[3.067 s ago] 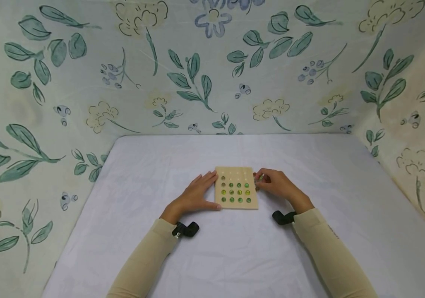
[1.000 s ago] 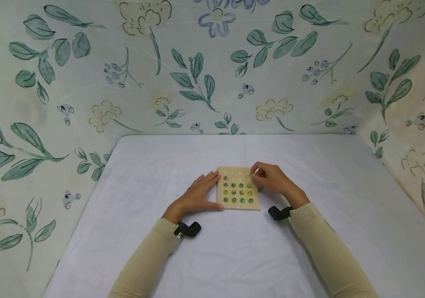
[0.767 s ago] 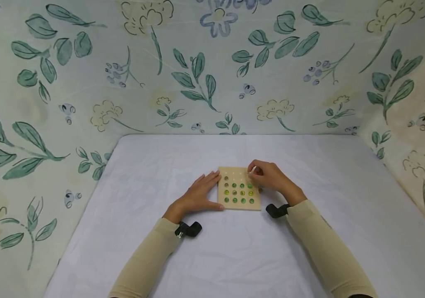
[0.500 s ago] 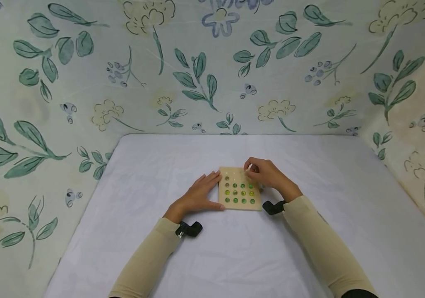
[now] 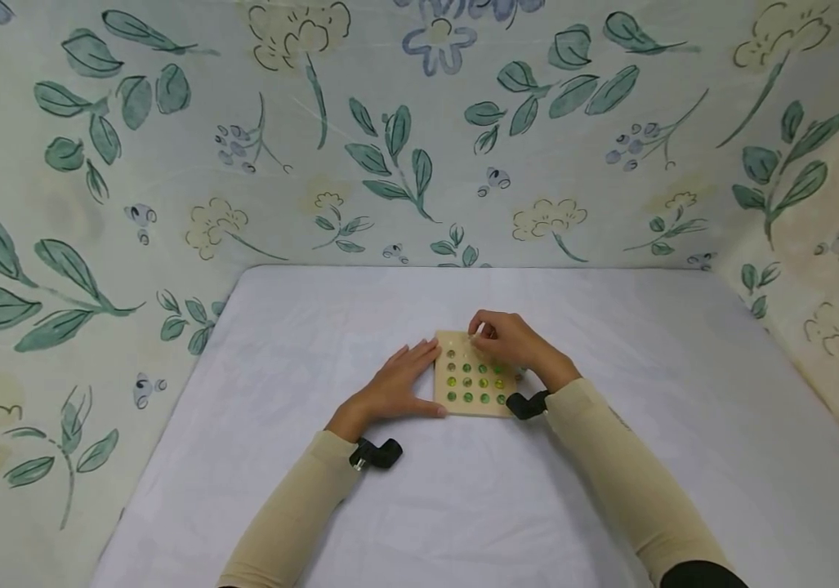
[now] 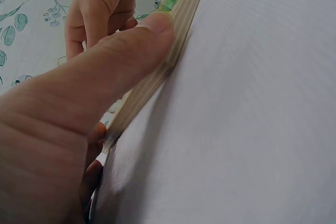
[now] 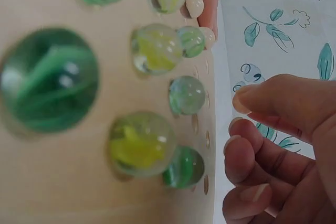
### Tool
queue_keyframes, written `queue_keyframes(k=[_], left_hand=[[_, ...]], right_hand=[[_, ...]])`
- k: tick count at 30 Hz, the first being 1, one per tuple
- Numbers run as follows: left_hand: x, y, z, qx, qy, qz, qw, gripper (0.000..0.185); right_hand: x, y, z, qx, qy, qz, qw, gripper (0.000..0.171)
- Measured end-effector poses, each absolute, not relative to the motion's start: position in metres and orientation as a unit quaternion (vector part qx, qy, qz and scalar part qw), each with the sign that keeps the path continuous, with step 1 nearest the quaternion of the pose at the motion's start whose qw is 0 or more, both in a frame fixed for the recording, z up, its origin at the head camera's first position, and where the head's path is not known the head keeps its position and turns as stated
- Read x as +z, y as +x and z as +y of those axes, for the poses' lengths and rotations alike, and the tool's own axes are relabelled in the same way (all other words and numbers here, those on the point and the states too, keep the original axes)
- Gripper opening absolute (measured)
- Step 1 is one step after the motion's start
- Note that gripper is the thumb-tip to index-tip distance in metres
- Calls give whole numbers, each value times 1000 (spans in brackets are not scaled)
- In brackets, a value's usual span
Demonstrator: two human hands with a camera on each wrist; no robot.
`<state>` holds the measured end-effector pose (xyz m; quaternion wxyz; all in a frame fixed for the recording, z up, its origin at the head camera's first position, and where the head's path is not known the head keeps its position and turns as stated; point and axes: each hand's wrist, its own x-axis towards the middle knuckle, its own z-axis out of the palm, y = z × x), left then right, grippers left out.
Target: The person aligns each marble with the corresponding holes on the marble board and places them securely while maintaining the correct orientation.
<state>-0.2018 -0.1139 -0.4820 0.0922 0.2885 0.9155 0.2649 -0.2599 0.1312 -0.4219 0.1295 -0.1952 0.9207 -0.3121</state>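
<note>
A pale wooden board [image 5: 475, 410] with rows of holes lies on the table. Green and yellow glass marbles [image 5: 467, 382] fill its three nearest rows; one more sits at the left of the row beyond. My left hand [image 5: 388, 390] rests against the board, straight fingers along the left edge, thumb at the near left corner. My right hand [image 5: 513, 340] hovers over the board's far part, thumb and index fingertips brought together near the far row. In the right wrist view its other fingers [image 7: 242, 156] are curled; I cannot tell whether a marble is hidden between the tips.
A white cloth [image 5: 419, 506] covers the table. Loose marbles [image 5: 519, 375] lie just right of the board, partly behind my right wrist. Black wrist cameras [image 5: 382, 454] stick out from both wrists, the right one overlapping the board's near right corner. Floral fabric [image 5: 360, 188] hangs behind.
My right hand has gone from the loose marbles at the board's right side up and leftward over its far rows. The left hand keeps its place on the board.
</note>
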Motion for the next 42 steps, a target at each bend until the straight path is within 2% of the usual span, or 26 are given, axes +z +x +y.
queue_keyframes(k=[19, 42], left_hand=[[-480, -201, -115, 262, 296, 915, 85, 111], [-479, -201, -115, 266, 297, 913, 88, 111]], right_hand=[[-426, -269, 111, -310, -220, 915, 138, 10], [-428, -276, 103, -305, -187, 914, 192, 12]])
